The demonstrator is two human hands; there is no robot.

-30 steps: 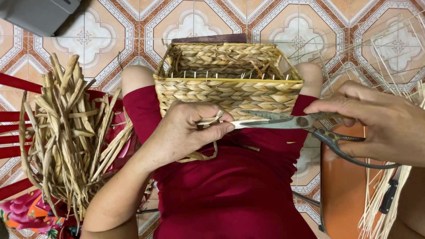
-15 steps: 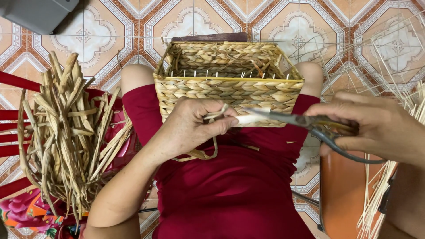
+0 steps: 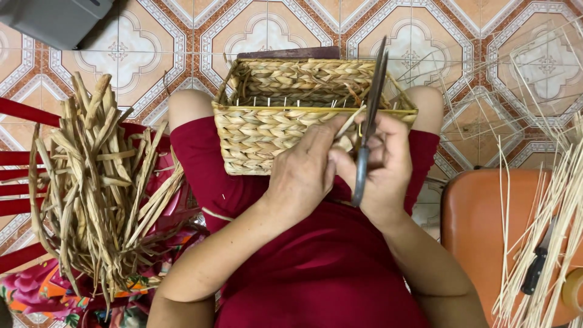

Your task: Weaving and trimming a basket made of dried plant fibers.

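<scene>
The right hand (image 3: 388,164) has swung in from the frame's right, its scissors (image 3: 368,115) now upright. Both hands pinch a strand at centre, left hand (image 3: 303,173) touching the woven basket (image 3: 267,130), which holds only upright stakes.

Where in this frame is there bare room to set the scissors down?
Bare tiled floor shows between the grey box and the woven basket, above the dried straw bundle. Crowded: the lap, where left hand and right hand hold scissors; thin reeds cover the orange stool.
</scene>
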